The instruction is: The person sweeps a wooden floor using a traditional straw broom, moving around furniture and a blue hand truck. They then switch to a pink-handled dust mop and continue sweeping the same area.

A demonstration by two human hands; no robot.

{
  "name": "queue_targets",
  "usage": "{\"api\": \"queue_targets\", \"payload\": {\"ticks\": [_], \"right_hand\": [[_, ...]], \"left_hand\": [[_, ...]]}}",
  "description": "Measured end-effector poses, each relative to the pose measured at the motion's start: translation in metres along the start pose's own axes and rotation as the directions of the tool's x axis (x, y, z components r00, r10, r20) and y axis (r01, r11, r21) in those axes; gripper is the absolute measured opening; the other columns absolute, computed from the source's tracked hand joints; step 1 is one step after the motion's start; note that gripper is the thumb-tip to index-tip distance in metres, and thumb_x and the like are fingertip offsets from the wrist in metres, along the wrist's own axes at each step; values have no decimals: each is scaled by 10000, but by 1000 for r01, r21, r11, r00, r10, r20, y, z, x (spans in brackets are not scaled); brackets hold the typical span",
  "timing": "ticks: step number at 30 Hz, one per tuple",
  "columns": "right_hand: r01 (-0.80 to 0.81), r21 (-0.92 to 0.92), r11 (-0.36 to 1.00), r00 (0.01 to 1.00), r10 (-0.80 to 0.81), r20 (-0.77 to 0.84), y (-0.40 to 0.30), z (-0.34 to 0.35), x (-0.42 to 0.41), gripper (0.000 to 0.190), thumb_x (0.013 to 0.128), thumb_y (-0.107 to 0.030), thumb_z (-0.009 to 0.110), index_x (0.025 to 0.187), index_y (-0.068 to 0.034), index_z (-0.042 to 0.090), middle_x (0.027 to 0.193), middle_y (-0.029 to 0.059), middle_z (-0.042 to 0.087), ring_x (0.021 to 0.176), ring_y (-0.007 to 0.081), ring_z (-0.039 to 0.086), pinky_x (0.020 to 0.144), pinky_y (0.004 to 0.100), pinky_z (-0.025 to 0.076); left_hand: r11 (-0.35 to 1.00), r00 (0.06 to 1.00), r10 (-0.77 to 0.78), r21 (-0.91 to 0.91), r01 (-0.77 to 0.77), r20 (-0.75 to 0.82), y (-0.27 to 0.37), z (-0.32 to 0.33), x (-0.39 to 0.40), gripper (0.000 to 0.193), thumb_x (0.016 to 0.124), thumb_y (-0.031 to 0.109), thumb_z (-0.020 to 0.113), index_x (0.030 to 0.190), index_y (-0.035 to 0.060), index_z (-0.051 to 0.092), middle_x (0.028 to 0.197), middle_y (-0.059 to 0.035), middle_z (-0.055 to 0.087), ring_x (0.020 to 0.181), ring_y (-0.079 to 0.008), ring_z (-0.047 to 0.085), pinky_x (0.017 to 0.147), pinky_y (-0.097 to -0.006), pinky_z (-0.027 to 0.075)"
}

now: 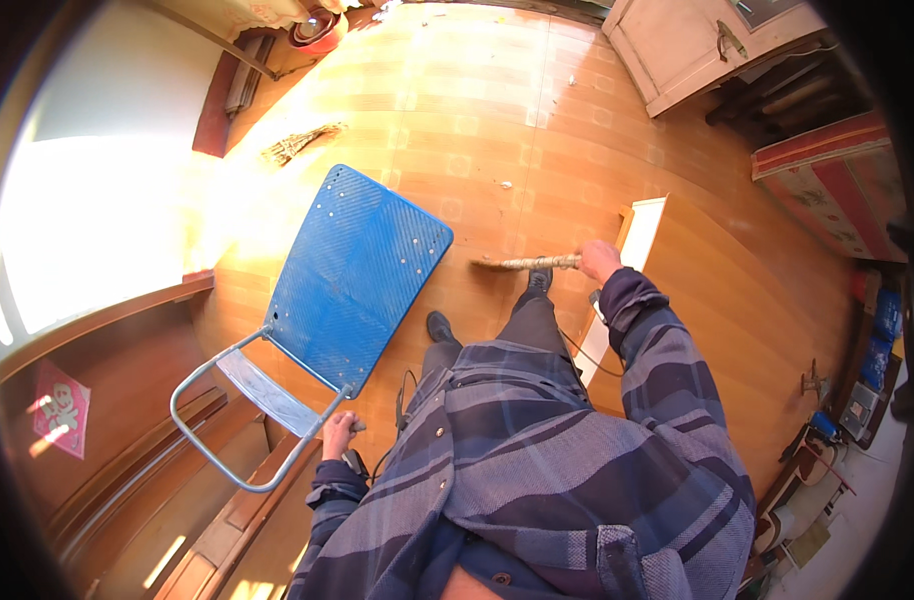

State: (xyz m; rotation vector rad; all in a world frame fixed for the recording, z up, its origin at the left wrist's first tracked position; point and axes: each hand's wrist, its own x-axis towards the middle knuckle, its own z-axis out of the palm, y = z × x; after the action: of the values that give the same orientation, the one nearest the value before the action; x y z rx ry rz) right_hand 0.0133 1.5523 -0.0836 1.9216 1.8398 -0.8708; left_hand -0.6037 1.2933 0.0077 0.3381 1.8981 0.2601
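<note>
My right hand grips the bound handle of a hand broom. The broom points left over the floor, beside my right shoe, and its dark end is blurred. My left hand is closed around a small grey object, mostly hidden by the fingers. Right beside that hand runs the grey tubular handle of a blue platform trolley; whether they touch is unclear. The trolley's ribbed deck lies to the front left of my feet. Farther ahead, a straw whisk rests on the sunlit floor.
Close on my right stands a wooden table. A white cabinet and a patterned cloth cover are beyond it. Wooden furniture borders the left, and a red basin sits far ahead. Small scraps dot the wood-patterned floor.
</note>
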Motion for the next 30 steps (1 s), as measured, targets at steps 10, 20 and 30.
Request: {"api": "queue_targets", "payload": {"ticks": [10, 20, 30], "right_hand": [[58, -10, 998, 975, -59, -216, 39, -68, 76, 195, 833, -165, 541, 974, -115, 666, 853, 129, 672, 810, 323, 651, 676, 436, 517], [160, 181, 970, 986, -151, -67, 50, -55, 50, 269, 782, -211, 616, 1039, -145, 662, 917, 137, 662, 897, 331, 618, 765, 441, 483], [53, 105, 993, 982, -33, -187, 36, -101, 130, 180, 817, -184, 534, 909, -128, 679, 856, 123, 666, 837, 324, 635, 701, 427, 502]], "left_hand": [[989, 989, -148, -28, 148, 8, -1, 111, -85, 214, 886, 252, 547, 963, 62, 608, 859, -17, 638, 760, -116, 626, 572, -220, 446], [994, 999, -52, -97, 51, -3, 58, 152, -52, 231, 880, 269, 565, 964, 58, 609, 848, -25, 641, 745, -124, 631, 583, -232, 451], [994, 993, -107, 12, 107, 47, 109, 147, -30, 204, 879, 240, 546, 958, 62, 606, 848, -20, 635, 748, -123, 634, 555, -218, 437]]}}
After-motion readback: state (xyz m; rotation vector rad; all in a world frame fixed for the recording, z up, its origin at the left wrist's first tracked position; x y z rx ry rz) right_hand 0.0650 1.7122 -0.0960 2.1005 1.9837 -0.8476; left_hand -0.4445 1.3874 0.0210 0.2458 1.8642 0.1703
